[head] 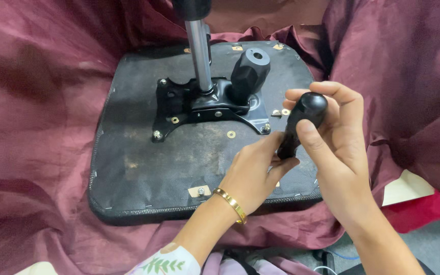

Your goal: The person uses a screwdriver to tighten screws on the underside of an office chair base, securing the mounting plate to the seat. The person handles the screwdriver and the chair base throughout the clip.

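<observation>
Seen from above: an upturned chair seat base (143, 173), black and stapled round its rim, resting on crumpled maroon fabric (31, 117), with a black metal mounting plate (207, 109) bolted at its middle and a chrome gas-lift column (199, 53) rising from it toward the far edge. Just right of the column, a stubby black knob (249, 71) with a hollow end, tilted up and to the right. At near right, above the seat base's right edge, a black lever handle (304, 122) held between both hands: right hand (339, 153) wrapped over the rounded top, thumb pressed along its side, grip closed on the handle; left hand (253, 173), gold bangle (230, 204) at the wrist, pinching the narrow lower end, grip likewise closed on it. Brass-coloured washers and screws (231, 134) scattered loose on the base near the plate. To handle the part well, in judgement: steady hold at the thin end with the left, turning or seating pressure from the right, handle kept in line rather than cocked, and loose hardware kept clear of knuckles. A pale sheet over something red (413, 196) at far right, beyond the fabric.
</observation>
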